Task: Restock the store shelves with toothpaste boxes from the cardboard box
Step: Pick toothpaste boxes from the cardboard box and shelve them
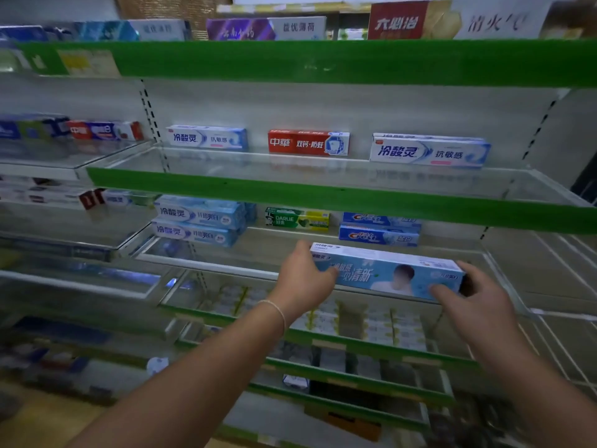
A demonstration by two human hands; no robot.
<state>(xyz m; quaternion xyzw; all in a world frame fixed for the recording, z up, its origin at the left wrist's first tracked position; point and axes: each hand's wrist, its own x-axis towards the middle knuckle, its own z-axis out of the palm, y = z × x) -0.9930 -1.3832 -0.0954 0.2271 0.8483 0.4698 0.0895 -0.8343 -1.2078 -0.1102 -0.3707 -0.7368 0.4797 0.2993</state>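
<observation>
A: Pale blue carton noted: one long toothpaste box (387, 273), held level at the front edge of the second glass shelf (226, 265), lengthwise along the rail.

B: Grip recorded?

A: Left hand (303, 279) is wrapped round the carton's left end, fingers hidden behind it, thumb side toward the camera. Right hand (475, 295) clasps the right end, thumb (442, 291) laid on the front face, fingers curled over the end cap. A thin bracelet (274, 307) is seen on the left wrist.

B: Is the carton resting on the glass?

A: Cannot be told; its lower edge coincides with the shelf rim.

B: Stock behind it?

A: On the same shelf, at the back: two stacked light blue boxes (197, 223) at left, a green Darlie box (297, 218) in the middle, two stacked Crest boxes (379, 229) at right, directly behind the held carton.

B: Shelf above?

A: Three boxes, well apart: a white-blue box (206, 137), a red box (308, 143), a second white-blue box (428, 151). A green price rail (323, 195) runs along its front.

B: Lower levels?

A: Blurred; rows of small packs are made out, nothing more.
</observation>
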